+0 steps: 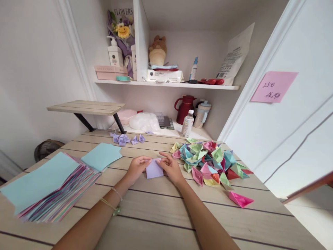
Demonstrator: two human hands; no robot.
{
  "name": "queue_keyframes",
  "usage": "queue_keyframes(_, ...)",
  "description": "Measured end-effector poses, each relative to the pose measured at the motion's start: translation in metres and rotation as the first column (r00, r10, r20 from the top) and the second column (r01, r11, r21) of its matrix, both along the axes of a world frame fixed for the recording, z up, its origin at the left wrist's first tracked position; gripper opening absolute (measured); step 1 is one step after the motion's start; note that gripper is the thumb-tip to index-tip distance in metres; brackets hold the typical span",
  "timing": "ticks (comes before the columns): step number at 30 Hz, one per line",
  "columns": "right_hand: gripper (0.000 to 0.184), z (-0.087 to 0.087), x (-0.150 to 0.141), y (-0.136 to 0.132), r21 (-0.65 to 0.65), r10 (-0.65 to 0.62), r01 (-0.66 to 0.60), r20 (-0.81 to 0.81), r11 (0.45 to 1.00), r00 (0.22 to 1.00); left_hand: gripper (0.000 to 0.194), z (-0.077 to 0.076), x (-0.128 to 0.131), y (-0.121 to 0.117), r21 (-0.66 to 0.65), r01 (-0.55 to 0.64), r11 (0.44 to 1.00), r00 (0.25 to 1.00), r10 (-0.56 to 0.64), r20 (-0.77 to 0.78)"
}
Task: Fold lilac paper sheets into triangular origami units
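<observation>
A small lavender square of folded paper point(154, 170) is held between my two hands just above the wooden table. My left hand point(137, 168) pinches its upper left edge, thumb and fingers closed on it. On the other side, my right hand point(170, 166) grips the upper right corner with the thumb on top and the index finger stretched out behind. Several small folded lavender paper pieces point(122, 139) lie farther back on the table. To the right of my hands is a heap of colourful origami boats point(205, 156), with one pink boat point(240, 199) lying apart nearer me.
A thick fanned stack of coloured paper point(59, 194) lies at the left, beside light blue sheets point(101, 156). A small raised wooden shelf point(85, 107) stands at the back left. Behind the table are a plastic bottle point(187, 125), a red jug point(185, 109) and a plastic bag point(145, 122).
</observation>
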State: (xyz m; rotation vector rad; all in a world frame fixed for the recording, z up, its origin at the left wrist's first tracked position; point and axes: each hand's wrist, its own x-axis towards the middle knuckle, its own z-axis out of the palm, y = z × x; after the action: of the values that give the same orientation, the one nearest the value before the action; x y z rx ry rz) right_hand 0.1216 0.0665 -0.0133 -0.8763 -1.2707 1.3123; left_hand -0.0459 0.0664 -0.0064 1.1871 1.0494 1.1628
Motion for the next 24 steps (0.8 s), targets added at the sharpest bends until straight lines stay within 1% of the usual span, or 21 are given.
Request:
queue_keyframes(2, 0.036, -0.004, 0.0, 0.003, 0.004, -0.003, 0.003, 0.067, 1.0, 0.998, 0.027, 0.0, 0.002, -0.001, 0.036, 0.029, 0.999, 0.997, -0.026, -0.076)
queue_keyframes(3, 0.033, -0.006, 0.001, 0.004, 0.008, 0.001, -0.002, 0.097, 1.0, 0.995, 0.026, 0.0, 0.002, -0.002, 0.049, 0.046, 0.998, 0.993, -0.041, -0.107)
queue_keyframes(6, 0.032, -0.008, 0.003, 0.006, 0.023, 0.011, -0.014, 0.159, 1.0, 0.987, 0.023, 0.0, 0.003, -0.003, 0.072, 0.07, 0.995, 0.981, -0.055, -0.188)
queue_keyframes(8, 0.032, -0.007, 0.004, 0.006, 0.059, -0.009, -0.005, 0.231, 0.998, 0.973, 0.022, 0.0, 0.003, -0.003, 0.086, 0.083, 0.993, 0.972, -0.061, -0.228)
queue_keyframes(10, 0.03, -0.004, 0.003, 0.004, 0.122, -0.067, 0.026, 0.343, 0.992, 0.937, 0.022, 0.0, 0.002, -0.003, 0.119, 0.097, 0.988, 0.963, -0.063, -0.262)
queue_keyframes(12, 0.027, -0.001, 0.0, 0.001, 0.197, -0.164, 0.082, 0.445, 0.977, 0.88, 0.022, 0.0, 0.002, -0.004, 0.173, 0.092, 0.981, 0.954, -0.037, -0.297)
queue_keyframes(14, 0.024, 0.001, -0.004, -0.002, 0.254, -0.256, 0.144, 0.492, 0.956, 0.832, 0.021, 0.0, 0.002, -0.004, 0.218, 0.071, 0.973, 0.949, 0.001, -0.315)
queue_keyframes(16, 0.023, 0.001, -0.006, -0.003, 0.27, -0.303, 0.192, 0.471, 0.944, 0.829, 0.022, 0.001, 0.002, -0.004, 0.219, 0.057, 0.974, 0.954, 0.012, -0.301)
queue_keyframes(18, 0.023, -0.002, -0.006, -0.002, 0.243, -0.301, 0.217, 0.394, 0.945, 0.869, 0.023, 0.004, 0.001, -0.004, 0.168, 0.069, 0.983, 0.969, -0.026, -0.247)
queue_keyframes(21, 0.027, -0.006, -0.002, 0.002, 0.144, -0.26, 0.232, 0.223, 0.962, 0.939, 0.033, 0.009, -0.004, -0.004, 0.054, 0.184, 0.982, 0.979, -0.177, -0.105)
queue_keyframes(23, 0.035, -0.008, 0.001, 0.005, 0.048, -0.201, 0.196, 0.121, 0.979, 0.972, 0.046, 0.012, -0.009, -0.004, 0.005, 0.28, 0.96, 0.96, -0.28, -0.007)
queue_keyframes(24, 0.038, -0.009, 0.002, 0.006, 0.008, -0.171, 0.171, 0.08, 0.985, 0.982, 0.05, 0.014, -0.011, -0.005, -0.009, 0.313, 0.95, 0.95, -0.313, 0.024)
